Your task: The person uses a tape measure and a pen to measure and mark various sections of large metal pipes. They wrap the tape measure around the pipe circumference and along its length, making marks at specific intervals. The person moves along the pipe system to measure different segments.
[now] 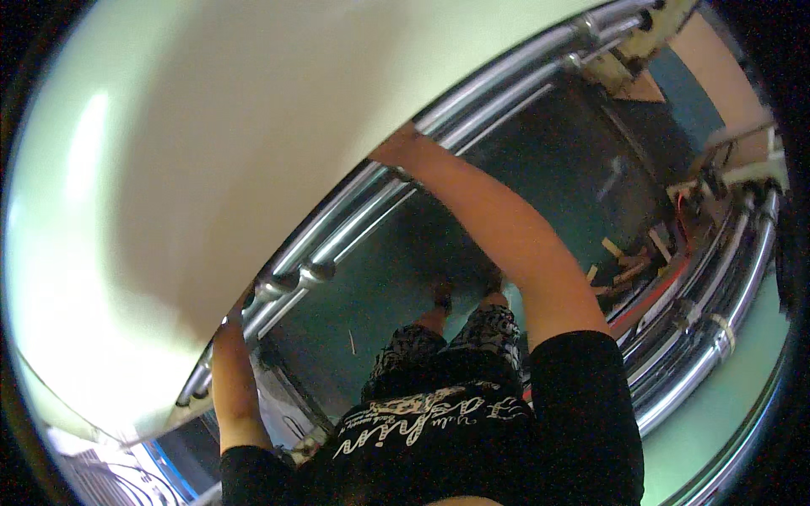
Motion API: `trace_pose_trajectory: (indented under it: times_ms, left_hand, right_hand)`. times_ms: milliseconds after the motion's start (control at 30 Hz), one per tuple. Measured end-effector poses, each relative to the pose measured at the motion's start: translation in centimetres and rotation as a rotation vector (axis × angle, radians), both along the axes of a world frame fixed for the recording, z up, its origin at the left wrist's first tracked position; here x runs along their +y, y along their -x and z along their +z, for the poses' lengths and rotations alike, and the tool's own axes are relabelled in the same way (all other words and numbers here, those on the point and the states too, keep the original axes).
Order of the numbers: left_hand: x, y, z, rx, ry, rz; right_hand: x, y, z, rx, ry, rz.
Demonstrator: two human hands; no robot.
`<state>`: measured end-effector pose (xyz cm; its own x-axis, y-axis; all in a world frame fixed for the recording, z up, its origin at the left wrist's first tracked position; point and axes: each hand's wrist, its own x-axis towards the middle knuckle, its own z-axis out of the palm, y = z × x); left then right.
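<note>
A wide, smooth, pale cream sheet or panel [245, 143] fills the upper left; I cannot tell its material. Along its near edge run shiny metal bars [337, 221] with round collars [319, 271]. My right hand [400, 147] reaches over the bars at mid-length, and its fingers disappear beneath the pale edge. Farther down to the left, my left hand [232, 319] is at the same edge, fingers likewise hidden. Whether either hand grips anything does not show.
I stand on a dark green floor [337, 320] between two rows of bars. Behind me on the right are more metal bars [726, 337], a red cable [654, 295] and wooden scraps [629, 270]. Pale end brackets [658, 34] rise at upper right. Cables [126, 481] hang at lower left.
</note>
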<state>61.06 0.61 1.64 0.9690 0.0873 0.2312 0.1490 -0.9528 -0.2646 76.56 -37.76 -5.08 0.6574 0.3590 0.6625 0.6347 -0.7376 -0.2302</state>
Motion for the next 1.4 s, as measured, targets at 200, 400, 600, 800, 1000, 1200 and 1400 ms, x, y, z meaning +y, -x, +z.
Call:
trace_pose_trajectory:
  times_ms: [200,400,600,800,1000,1200,1400]
  left_hand:
    - [0.9,-0.6,0.4,-0.007,0.008,0.073]
    - [0.4,0.5,-0.9,0.003,0.02,0.132]
    - [-0.1,0.8,-1.7,0.006,0.036,0.163]
    - [-1.4,1.1,-2.9,0.024,0.056,0.163]
    - [-2.5,2.7,-3.4,0.035,0.069,0.18]
    - [-4.7,4.2,-4.3,0.031,0.097,0.176]
    - [-6.6,4.7,-4.3,0.135,0.167,0.378]
  right_hand:
    - [0.7,-0.1,-0.1,-0.08,-0.325,0.13]
    - [-0.3,0.1,-2.9,-0.281,-0.163,-0.027]
    - [-0.5,0.9,-2.7,-0.363,0.022,-0.164]
    - [-1.6,0.6,-7.3,-0.186,-0.049,-0.114]
    - [-1.7,2.5,-5.0,-0.25,-0.111,-0.021]
    - [-2.1,4.6,-4.4,0.028,0.006,-0.055]
    - [-1.9,6.3,-4.2,0.167,0.029,-0.08]
